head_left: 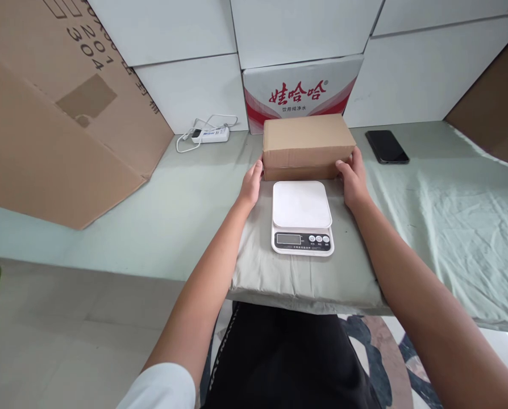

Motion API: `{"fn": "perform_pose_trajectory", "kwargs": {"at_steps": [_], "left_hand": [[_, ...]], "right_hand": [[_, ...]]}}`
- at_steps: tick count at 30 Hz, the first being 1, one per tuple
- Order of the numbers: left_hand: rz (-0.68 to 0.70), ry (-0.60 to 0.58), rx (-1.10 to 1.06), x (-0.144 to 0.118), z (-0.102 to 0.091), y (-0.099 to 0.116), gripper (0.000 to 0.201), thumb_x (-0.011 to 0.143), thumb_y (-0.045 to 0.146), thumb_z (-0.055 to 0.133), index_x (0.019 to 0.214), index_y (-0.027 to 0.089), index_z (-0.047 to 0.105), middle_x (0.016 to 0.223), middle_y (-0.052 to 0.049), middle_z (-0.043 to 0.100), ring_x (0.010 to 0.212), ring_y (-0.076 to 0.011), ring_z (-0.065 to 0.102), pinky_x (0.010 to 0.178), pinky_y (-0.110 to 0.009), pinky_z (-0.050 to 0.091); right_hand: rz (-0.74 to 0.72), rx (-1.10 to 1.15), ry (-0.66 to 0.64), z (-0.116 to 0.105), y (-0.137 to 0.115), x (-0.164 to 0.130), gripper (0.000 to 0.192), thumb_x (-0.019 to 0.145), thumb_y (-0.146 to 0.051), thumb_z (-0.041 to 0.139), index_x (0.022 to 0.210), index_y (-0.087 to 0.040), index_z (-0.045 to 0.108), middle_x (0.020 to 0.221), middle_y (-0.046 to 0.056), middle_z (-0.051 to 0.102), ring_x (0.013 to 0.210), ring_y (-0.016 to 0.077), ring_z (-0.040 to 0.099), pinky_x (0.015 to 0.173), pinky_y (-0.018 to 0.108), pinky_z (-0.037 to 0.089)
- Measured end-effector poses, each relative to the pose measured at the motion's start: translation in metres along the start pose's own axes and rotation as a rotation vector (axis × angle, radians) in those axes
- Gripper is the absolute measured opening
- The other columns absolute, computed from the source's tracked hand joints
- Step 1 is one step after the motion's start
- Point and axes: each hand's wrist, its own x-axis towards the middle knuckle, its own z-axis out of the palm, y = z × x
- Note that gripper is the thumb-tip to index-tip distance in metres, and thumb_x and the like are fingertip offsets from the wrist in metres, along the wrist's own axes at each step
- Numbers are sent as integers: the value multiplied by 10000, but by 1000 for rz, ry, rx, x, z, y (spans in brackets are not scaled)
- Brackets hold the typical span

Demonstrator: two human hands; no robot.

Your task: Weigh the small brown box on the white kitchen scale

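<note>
A closed brown cardboard box [307, 142] sits behind a white kitchen scale [302, 204], in the middle of the cloth-covered table. At the box's left end is my left hand [252, 180], its thumb along the side and the other fingers mostly hidden. My right hand [353, 177] grips the opposite end, thumb on the front face and fingers round the side. The scale's flat platform bears nothing, and its display with several buttons faces me. No digits can be made out on the display.
Behind the box stands a white and red carton [299, 91] against white panels. A black phone [387, 146] lies to the right. On the left are a white power strip-like device [210, 135] with a cable and a large cardboard sheet [66, 125]. The green tablecloth [186, 216] has creases.
</note>
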Motion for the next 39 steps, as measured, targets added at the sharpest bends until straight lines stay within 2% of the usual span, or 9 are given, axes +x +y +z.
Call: {"fn": "perform_pose_trajectory", "kwargs": {"at_steps": [7, 13, 17, 23, 28, 33, 39], "left_hand": [[0, 0, -7, 0, 1, 1, 1039, 860, 1042, 486, 1535, 282, 701, 1703, -99, 655, 1755, -411, 378, 1450, -607, 286], [-90, -12, 53, -5, 0, 12, 900, 1043, 887, 348, 1684, 293, 561, 1800, -49, 554, 1783, -325, 330, 1454, -501, 283], [-125, 7, 58, -6, 1, 17, 835, 1091, 815, 314, 1704, 294, 538, 1820, -39, 527, 1776, -306, 347, 1452, -477, 286], [-90, 7, 36, -6, 2, 13, 915, 1040, 882, 342, 1681, 268, 565, 1814, -64, 533, 1773, -328, 354, 1444, -477, 308], [-43, -3, 11, -8, 2, 11, 990, 960, 960, 420, 1615, 250, 632, 1784, -94, 569, 1765, -375, 366, 1439, -510, 323], [-14, -25, 10, -11, 2, 15, 989, 953, 961, 450, 1605, 242, 640, 1757, -100, 602, 1759, -377, 381, 1435, -510, 331], [17, 3, 53, -13, -1, 17, 969, 960, 958, 453, 1622, 272, 630, 1805, -85, 544, 1755, -365, 396, 1446, -518, 305]], "right_hand": [[-10, 20, -17, -2, 3, 1, 776, 791, -650, 769, 1497, -380, 596, 1633, 48, 689, 1558, 385, 600, 1367, 672, 458], [-42, -87, -51, -5, 4, 1, 740, 877, -655, 711, 1550, -394, 547, 1701, 47, 618, 1603, 390, 543, 1344, 649, 484], [-40, -93, -33, -3, 2, 1, 744, 853, -655, 711, 1522, -369, 556, 1654, 67, 644, 1631, 406, 507, 1363, 662, 460], [-42, -91, -33, -3, -1, 0, 745, 828, -634, 720, 1499, -352, 561, 1668, 75, 636, 1653, 399, 490, 1401, 655, 411], [-47, -86, -44, -5, 0, 0, 731, 843, -618, 722, 1511, -371, 558, 1688, 54, 628, 1635, 377, 519, 1389, 640, 436], [-57, -66, -54, -4, -1, -1, 759, 845, -622, 731, 1541, -382, 548, 1702, 51, 614, 1620, 371, 539, 1386, 633, 446], [-111, -50, -28, 1, -5, -5, 904, 827, -736, 741, 1625, -397, 487, 1741, 54, 567, 1690, 380, 450, 1429, 651, 373]]}}
